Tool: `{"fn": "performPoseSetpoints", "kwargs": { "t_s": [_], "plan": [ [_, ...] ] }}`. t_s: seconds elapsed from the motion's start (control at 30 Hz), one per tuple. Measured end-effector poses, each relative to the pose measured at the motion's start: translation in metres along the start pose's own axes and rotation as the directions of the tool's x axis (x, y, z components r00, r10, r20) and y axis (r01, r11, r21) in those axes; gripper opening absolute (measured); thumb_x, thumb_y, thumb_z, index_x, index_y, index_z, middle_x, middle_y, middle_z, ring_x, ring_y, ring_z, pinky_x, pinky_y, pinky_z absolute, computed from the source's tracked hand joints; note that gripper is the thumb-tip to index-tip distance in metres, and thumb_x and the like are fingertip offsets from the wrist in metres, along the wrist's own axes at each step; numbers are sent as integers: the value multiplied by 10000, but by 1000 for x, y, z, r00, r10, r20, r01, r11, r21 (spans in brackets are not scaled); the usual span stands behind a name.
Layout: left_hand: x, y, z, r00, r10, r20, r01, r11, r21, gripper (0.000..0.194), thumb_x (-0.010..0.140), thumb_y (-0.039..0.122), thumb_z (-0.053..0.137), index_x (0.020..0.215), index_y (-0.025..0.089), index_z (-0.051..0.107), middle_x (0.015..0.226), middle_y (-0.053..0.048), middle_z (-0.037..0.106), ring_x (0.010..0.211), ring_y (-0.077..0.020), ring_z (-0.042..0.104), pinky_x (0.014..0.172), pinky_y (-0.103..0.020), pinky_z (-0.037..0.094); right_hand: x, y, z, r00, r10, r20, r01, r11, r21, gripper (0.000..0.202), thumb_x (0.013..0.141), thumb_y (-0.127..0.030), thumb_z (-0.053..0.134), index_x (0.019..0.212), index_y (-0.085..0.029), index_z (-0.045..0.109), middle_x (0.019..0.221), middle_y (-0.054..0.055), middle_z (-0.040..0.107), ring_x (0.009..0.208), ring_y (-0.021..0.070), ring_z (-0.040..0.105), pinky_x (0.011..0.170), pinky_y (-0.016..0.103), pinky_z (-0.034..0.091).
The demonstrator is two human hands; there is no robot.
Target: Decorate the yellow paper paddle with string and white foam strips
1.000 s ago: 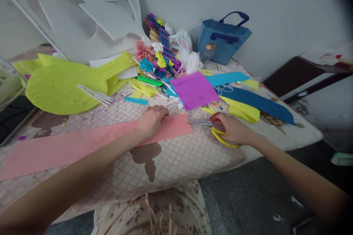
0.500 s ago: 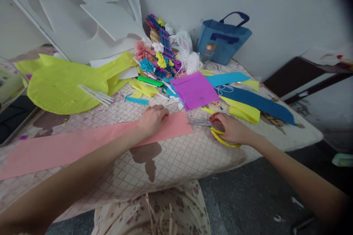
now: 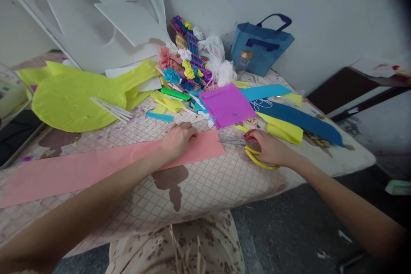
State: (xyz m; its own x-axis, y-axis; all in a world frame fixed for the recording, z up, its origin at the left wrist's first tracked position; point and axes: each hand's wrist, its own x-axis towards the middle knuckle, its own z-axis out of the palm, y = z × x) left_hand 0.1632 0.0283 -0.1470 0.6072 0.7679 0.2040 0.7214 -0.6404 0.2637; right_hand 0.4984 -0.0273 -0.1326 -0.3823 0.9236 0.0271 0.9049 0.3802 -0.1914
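A long pink crepe paper strip [image 3: 83, 167] lies across the table from the left edge to the middle. My left hand [image 3: 180, 139] rests on it near its right end, fingers curled and pressing it down. My right hand [image 3: 268, 147] is closed around the scissors [image 3: 234, 141], which have red and yellow handles. Their blades point left, with the tips at the strip's short right edge. How far the blades are apart is hard to make out. Just behind the scissors lies a folded purple paper square [image 3: 229, 105].
Behind my hands are a yellow guitar-shaped piece [image 3: 73, 100] with white sticks [image 3: 111, 110], a green cutter [image 3: 175, 94], and paper flowers [image 3: 180, 68]. Blue strips [image 3: 298, 117] and folded yellow paper [image 3: 285, 132] lie right. A blue bag [image 3: 260, 49] and jar [image 3: 244, 61] stand against the wall.
The scissors have shifted very slightly left and up, so their tips now overlap the pink strip's right edge. My left hand stays in place on the strip.
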Motion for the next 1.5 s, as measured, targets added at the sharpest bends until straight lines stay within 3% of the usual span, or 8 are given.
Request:
{"fn": "performPoseSetpoints", "kwargs": {
  "t_s": [0.6, 0.73, 0.87, 1.07, 1.3, 1.5],
  "plan": [
    [2, 5, -4, 1000, -24, 0, 24, 999, -41, 188, 818, 99, 500, 916, 169, 645, 968, -70, 651, 936, -235, 597, 791, -377, 431, -3, 0, 1, 999, -28, 40, 29, 999, -22, 387, 743, -391, 651, 1052, -217, 495, 1100, 117, 615, 1027, 299, 592, 866, 452, 480],
    [7, 11, -1, 1000, -8, -7, 8, 996, -93, 260, 794, 70, 530, 1006, 174, 640, 1057, -79, 629, 1011, -229, 582, 848, -365, 447, -4, -1, 2, 998, -42, 45, 43, 999, -25, 401, 730, -367, 662, 1056, -206, 494, 1110, 127, 608, 1021, 300, 594, 858, 441, 487],
    [16, 21, 2, 999, 34, -31, -37, 995, -90, 196, 829, 105, 548, 983, 175, 648, 1041, -73, 627, 1015, -224, 576, 871, -369, 442, -3, 0, 2, 998, -48, 44, 50, 998, -34, 391, 735, -364, 653, 1053, -196, 498, 1107, 139, 609, 1016, 305, 594, 845, 441, 491],
    [25, 26, 6, 991, 119, -54, -113, 988, 103, 149, 908, 165, 512, 902, 166, 660, 946, -71, 660, 935, -230, 590, 791, -373, 415, -3, 0, 3, 998, -43, 35, 44, 999, -17, 390, 729, -355, 653, 1052, -190, 511, 1089, 125, 617, 1014, 294, 596, 851, 431, 487],
    [22, 19, 14, 954, 291, -77, -246, 901, 358, 165, 898, 100, 509, 805, 145, 638, 762, -45, 674, 725, -193, 604, 733, -366, 401, -5, 2, 2, 999, -38, 24, 38, 999, -28, 407, 714, -363, 664, 1055, -194, 523, 1092, 125, 625, 1013, 303, 598, 860, 446, 480],
    [9, 21, 1, 896, 381, -227, -310, 905, 292, 173, 937, 142, 472, 859, 162, 626, 1144, -62, 661, 962, -209, 605, 820, -365, 399, -13, 5, -9, 1000, 5, 8, -5, 1000, -18, 428, 742, -415, 644, 1080, -183, 525, 1114, 132, 615, 988, 289, 607, 843, 433, 492]
  ]
}}
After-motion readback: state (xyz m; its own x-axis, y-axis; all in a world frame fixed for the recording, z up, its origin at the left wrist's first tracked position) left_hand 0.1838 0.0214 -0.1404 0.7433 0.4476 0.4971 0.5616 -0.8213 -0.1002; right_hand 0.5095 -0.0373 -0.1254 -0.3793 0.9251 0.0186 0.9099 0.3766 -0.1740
